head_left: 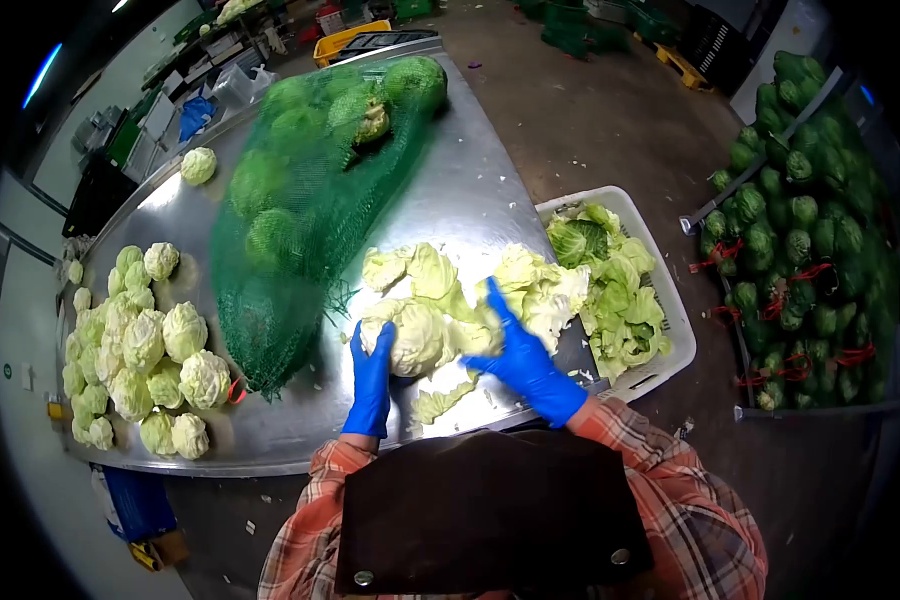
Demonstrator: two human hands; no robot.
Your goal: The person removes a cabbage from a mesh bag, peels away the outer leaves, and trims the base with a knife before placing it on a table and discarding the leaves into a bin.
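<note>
Both my hands wear blue gloves. My left hand (372, 378) cups the left side of a pale cabbage head (417, 338) on the steel table (470, 190). My right hand (523, 358) lies flat with fingers stretched out across loose outer leaves (530, 290) beside that cabbage, touching them; whether it grips any leaf is unclear. More torn leaves (410, 270) lie just beyond the head.
A green net sack of cabbages (300, 200) lies across the table. Several trimmed heads (140, 350) sit piled at the left. A white crate of leaves (620, 290) stands at the table's right edge. Stacked green cabbages (800, 220) fill a rack at right.
</note>
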